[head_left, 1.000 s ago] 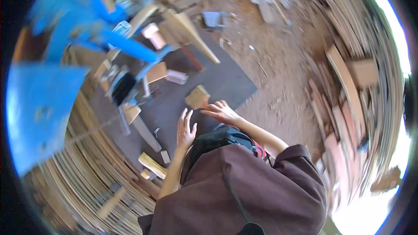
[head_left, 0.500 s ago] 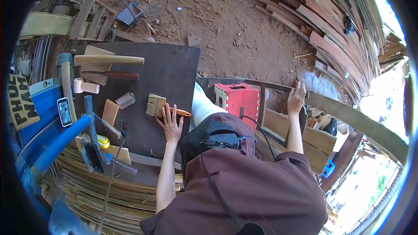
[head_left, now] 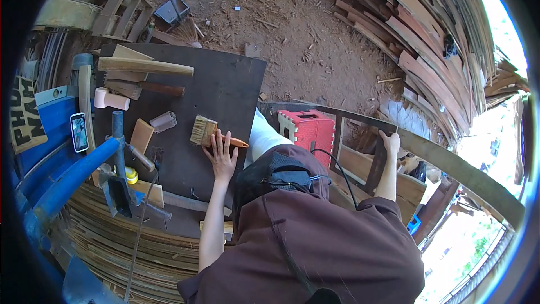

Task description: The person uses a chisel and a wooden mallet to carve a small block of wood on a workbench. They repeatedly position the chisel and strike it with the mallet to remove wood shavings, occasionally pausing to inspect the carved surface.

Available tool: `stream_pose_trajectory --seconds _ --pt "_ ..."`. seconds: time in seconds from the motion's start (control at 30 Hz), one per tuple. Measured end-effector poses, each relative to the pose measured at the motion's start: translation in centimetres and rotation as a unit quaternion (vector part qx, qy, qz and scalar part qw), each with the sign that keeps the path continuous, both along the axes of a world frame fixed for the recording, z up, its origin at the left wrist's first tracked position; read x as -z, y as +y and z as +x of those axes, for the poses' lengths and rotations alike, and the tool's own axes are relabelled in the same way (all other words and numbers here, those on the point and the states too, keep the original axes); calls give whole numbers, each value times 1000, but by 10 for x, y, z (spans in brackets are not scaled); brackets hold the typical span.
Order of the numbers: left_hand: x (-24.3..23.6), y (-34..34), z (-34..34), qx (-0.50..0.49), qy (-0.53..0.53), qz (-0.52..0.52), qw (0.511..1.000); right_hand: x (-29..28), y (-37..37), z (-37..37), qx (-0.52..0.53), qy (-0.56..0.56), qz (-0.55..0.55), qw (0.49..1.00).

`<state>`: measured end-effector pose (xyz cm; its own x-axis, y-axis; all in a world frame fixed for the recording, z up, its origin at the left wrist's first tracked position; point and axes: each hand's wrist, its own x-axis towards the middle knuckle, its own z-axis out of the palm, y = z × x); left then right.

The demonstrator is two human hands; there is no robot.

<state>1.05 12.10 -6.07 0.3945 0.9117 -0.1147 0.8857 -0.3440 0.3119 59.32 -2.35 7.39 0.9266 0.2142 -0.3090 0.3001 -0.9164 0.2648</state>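
My left hand (head_left: 223, 161) lies with its fingers spread on the dark flat board (head_left: 230, 79). Its fingers rest across the handle of a wide paintbrush (head_left: 203, 130), whose pale bristles point left. Over on the right, my right hand (head_left: 390, 143) is closed on the corner of a wooden frame (head_left: 354, 115), where a dark strip meets the long rail. The fingers on the frame's far side are partly hidden. Left of the brush lie a small wooden block (head_left: 142, 137), a pale mallet-shaped wooden piece (head_left: 111, 99) and a long wooden bar (head_left: 147, 66).
A red folding stool (head_left: 308, 135) stands beyond the frame. Blue metal pipework (head_left: 84, 171) holds a phone (head_left: 80, 133) at the left. Stacked planks (head_left: 439, 67) line the far right. Wood chips and a dustpan (head_left: 171, 9) lie on the dirt floor.
My right hand has slid nearer to me along the frame's corner, its fingers now curled round it. My left hand stays on the brush handle. The view has shifted slightly.
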Motion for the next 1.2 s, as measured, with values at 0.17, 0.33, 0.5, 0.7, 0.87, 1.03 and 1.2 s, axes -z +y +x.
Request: stream_pose_trajectory --seconds 0.17,0.33,0.5,0.7,0.87,1.03,1.2 --pt "1 -1 0 5 -1 13 1000 -7 -11 -21 10 -30 -25 999" --pt "2 -2 -1 5 5 8 1000 -11 -72 -22 36 -49 0 998" --pt "2 -3 -1 -1 -20 12 1000 -1 -62 -4 26 -46 27 998" --pt "-12 4 -3 -13 -41 -46 998 30 33 32 12 -25 -63 998" --pt "-10 6 -1 -20 -1 64 998 49 46 50 -74 46 -99 991" --pt "-13 -4 4 -88 -24 106 990 96 194 21 -429 127 0 894" --pt "-35 -5 -3 -141 -9 63 988 94 346 -232 -648 251 204 689"
